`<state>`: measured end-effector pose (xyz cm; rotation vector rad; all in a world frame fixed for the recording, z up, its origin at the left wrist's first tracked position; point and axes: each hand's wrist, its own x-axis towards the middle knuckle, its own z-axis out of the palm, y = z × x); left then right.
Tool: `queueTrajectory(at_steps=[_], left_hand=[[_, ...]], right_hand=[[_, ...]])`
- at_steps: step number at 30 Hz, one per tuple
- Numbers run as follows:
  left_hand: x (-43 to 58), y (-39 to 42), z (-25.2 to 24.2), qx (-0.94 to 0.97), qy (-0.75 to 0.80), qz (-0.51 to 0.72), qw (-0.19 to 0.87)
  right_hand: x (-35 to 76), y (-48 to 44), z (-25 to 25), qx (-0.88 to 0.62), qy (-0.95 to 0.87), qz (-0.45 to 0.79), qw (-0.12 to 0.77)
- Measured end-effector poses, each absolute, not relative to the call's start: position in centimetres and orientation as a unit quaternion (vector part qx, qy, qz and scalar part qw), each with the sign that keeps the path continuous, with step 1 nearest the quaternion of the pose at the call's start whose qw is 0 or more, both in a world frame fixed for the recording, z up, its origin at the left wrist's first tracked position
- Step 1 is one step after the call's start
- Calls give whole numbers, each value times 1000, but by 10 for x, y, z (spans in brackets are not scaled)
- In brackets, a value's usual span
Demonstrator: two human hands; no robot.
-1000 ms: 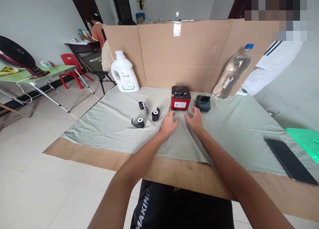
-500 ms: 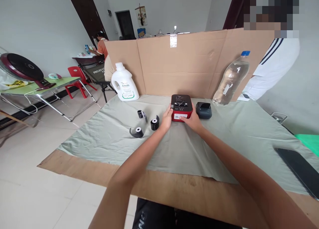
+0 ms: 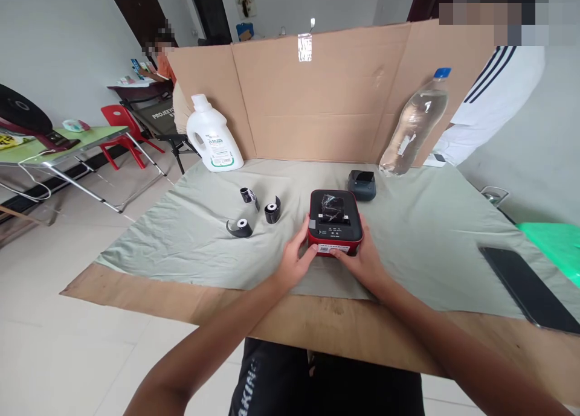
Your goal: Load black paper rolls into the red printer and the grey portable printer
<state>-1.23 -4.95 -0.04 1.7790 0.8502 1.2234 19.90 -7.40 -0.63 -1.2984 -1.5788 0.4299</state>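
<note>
A small red label printer with a black top (image 3: 335, 218) sits on the grey-green cloth (image 3: 421, 241) near the table's front edge. My left hand (image 3: 294, 260) grips its left front corner and my right hand (image 3: 362, 259) grips its right front corner. Three small black rolls (image 3: 272, 209) lie on the cloth to the left of the printer. A smaller dark printer (image 3: 361, 184) stands behind it, toward the cardboard wall.
A white detergent jug (image 3: 208, 135) stands back left and a clear water bottle (image 3: 414, 125) leans on the cardboard screen (image 3: 317, 96) back right. A black phone (image 3: 525, 288) lies far right. A person in a white shirt (image 3: 493, 96) stands at right; another sits behind left.
Both hands reached the red printer, took hold of it and drew it toward the table's front edge, away from the dark printer.
</note>
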Motion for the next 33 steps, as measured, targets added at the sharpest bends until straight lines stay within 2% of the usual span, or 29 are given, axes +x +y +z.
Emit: queueTrajectory(at_steps=[4,7,9,20,29,33], left_hand=[[-16,-37,7,711,362,534,281],[-18,-35,11,757,323,541,173],[-18,-35,12,778,299,533,146],[-14,-19,3,779,300,528,158],[-17,-24,-1,812,265,506,121],[-18,-21,1,796,277,520,140]], right_hand=[[203,-75,-7,-552,-659,144,491],[207,-76,-3,-539,-679,105,487],[210,-76,-1,-524,-700,80,479],[220,-68,15,-516,-736,37,437],[220,-68,8,-505,-742,18,440],[220,-68,8,-501,-745,17,439]])
